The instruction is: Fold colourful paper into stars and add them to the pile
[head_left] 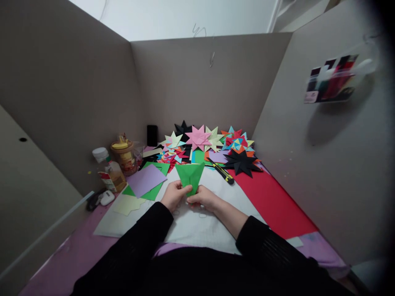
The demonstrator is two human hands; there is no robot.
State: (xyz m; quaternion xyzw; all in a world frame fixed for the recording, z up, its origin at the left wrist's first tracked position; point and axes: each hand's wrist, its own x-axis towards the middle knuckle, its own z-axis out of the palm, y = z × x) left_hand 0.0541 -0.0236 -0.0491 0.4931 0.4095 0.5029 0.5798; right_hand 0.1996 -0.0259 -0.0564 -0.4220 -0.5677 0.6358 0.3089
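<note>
Between both hands' closed fingers [185,196], folded green paper [190,174].

The setting is a small paper-craft workstation, probably in a home or office corner. Plain grey partition panels [197,78] enclose the desk [77,250] on three sides. Loose coloured paper sheets [146,179] and a pile of finished folded paper stars [212,146] cover the far end. A utility knife [222,172], a glue-type bottle [115,174] and a jar [125,156] stand to the side. A white work mat [191,226] lies at the centre.
</note>
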